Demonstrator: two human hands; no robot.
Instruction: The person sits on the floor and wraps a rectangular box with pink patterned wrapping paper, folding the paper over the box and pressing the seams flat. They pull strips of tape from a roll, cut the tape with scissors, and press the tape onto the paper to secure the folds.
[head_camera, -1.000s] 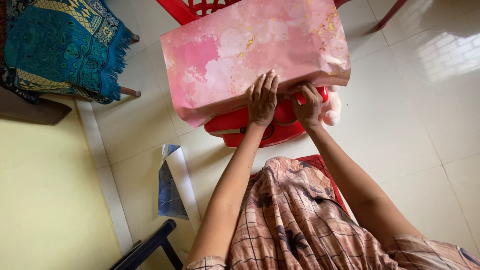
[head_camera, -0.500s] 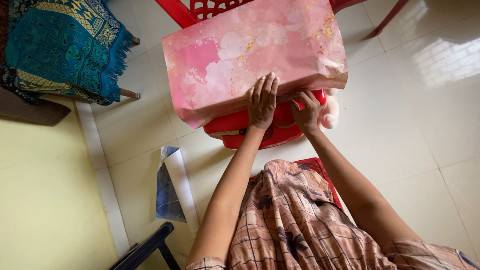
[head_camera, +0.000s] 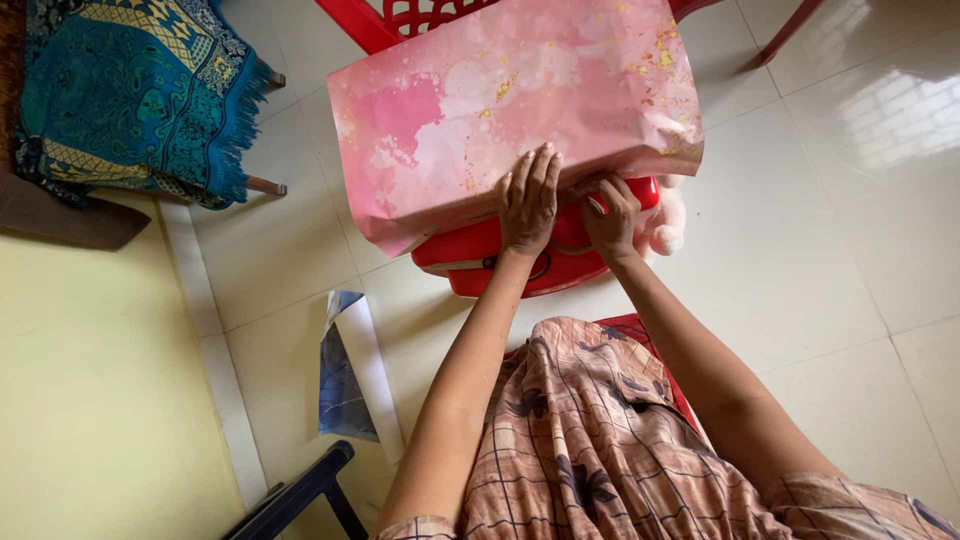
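As seen from the head camera, the floor (head_camera: 820, 230) of pale glossy tiles fills most of the frame, with a yellow surface (head_camera: 90, 400) along the lower left.

The paper (head_camera: 500, 110), a pink sheet with white blotches and gold flecks, occupies the upper centre of the frame. It is draped over a red chair (head_camera: 480, 250), covering most of the seat. Its long axis runs left to right across the frame, rising slightly toward the right. The near edge hangs just past the seat on the left; the lower left corner points down toward the floor. What lies under the sheet cannot be told.

A teal patterned cloth (head_camera: 130, 90) with a fringe lies over a piece of furniture in the upper left, well apart from the paper. A second red chair leg (head_camera: 790, 30) shows at the upper right.

The person's patterned garment (head_camera: 590, 440) fills the lower centre, with a red seat edge (head_camera: 640, 330) showing behind it.

A blue-and-white sheet (head_camera: 345, 370) lies on the floor at lower left of centre, beside a dark frame (head_camera: 300, 490).

The left hand (head_camera: 528, 200) lies flat on the near edge of the paper, fingers straight and close together, pressing down.

The right hand (head_camera: 610, 215) is just beside it, fingers curled narrow, pinching the paper's near edge against the seat.

A pale pink plush toy (head_camera: 668, 215) shows at the right end of the chair, partly under the paper, just beside the right hand.
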